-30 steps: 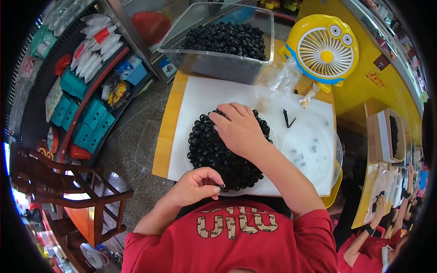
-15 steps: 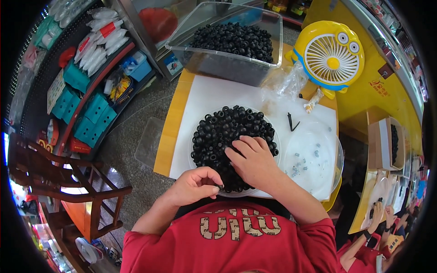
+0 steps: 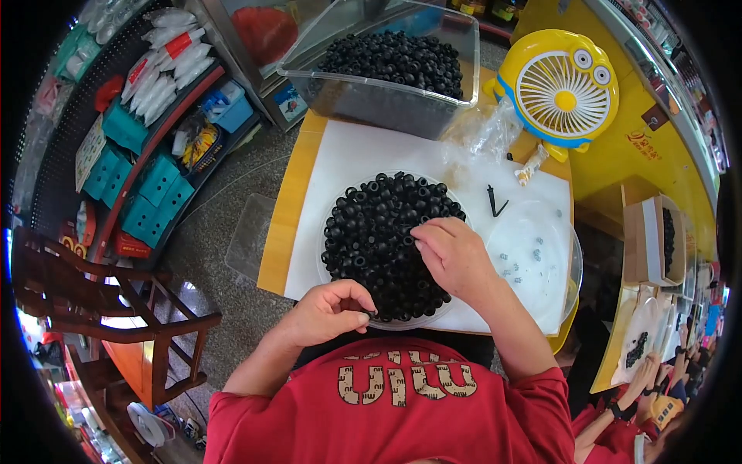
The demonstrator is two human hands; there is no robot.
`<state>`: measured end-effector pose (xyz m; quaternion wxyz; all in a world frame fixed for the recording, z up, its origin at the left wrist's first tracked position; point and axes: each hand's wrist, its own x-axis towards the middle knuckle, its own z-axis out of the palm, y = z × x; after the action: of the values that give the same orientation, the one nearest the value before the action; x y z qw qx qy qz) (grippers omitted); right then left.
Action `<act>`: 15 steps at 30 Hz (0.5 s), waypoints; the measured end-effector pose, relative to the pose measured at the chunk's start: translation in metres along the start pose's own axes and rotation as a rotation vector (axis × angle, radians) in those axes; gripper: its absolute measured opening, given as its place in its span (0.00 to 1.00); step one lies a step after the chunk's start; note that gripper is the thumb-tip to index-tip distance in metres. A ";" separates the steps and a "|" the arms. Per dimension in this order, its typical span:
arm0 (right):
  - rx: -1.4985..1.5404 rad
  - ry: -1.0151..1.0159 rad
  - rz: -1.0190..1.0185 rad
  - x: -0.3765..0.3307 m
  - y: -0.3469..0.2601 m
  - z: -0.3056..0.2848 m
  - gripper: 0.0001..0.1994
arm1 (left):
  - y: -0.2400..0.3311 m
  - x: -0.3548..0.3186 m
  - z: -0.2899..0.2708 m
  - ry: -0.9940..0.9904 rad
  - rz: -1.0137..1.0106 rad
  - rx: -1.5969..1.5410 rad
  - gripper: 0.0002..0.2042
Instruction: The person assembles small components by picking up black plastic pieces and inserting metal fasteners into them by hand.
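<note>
A heap of small black hollow plastic pieces (image 3: pixel 379 240) fills a round clear tray (image 3: pixel 321 259) in front of me. My left hand (image 3: pixel 331 313) is at the tray's near left edge. Its thumb and forefinger are pinched on one small black piece (image 3: pixel 372 313). Over the right side of the heap is my right hand (image 3: pixel 457 259), its fingers drawn together at the tips. Whatever they may hold is hidden. Right of the heap, a second round clear tray (image 3: pixel 573 271) bears several small clear bits (image 3: pixel 536 254). A thin black forked piece (image 3: pixel 495 203) lies behind that tray.
At the table's back stands a large clear bin (image 3: pixel 371 104) of black pieces. Crumpled clear plastic (image 3: pixel 491 131) and a yellow fan (image 3: pixel 560 97) sit beside it. A wooden chair (image 3: pixel 147 329) and shelves (image 3: pixel 166 108) are at left. Another person's hands (image 3: pixel 645 375) are at the far right.
My right hand has lifted out of the heap and shifted slightly right, its fingers coming together. My left hand keeps its pinch, almost in place.
</note>
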<state>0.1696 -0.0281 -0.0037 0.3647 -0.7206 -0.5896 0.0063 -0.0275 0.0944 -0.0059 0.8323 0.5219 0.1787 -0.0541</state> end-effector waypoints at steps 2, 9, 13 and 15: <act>-0.014 -0.003 -0.014 0.007 0.003 0.002 0.07 | -0.001 0.000 0.000 0.006 -0.007 0.014 0.06; -0.109 0.020 0.064 0.042 0.026 0.009 0.08 | -0.003 -0.002 -0.002 -0.003 -0.008 0.005 0.06; -0.239 0.016 0.014 0.063 0.036 0.032 0.07 | -0.001 0.000 0.001 -0.046 -0.025 0.010 0.06; -0.292 -0.050 0.011 0.071 0.034 0.038 0.06 | 0.000 0.000 0.001 -0.049 -0.033 0.007 0.07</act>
<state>0.2035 0.0511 -0.0197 0.2411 -0.7687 -0.5894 -0.0595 -0.0278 0.0938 -0.0054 0.8336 0.5203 0.1667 -0.0811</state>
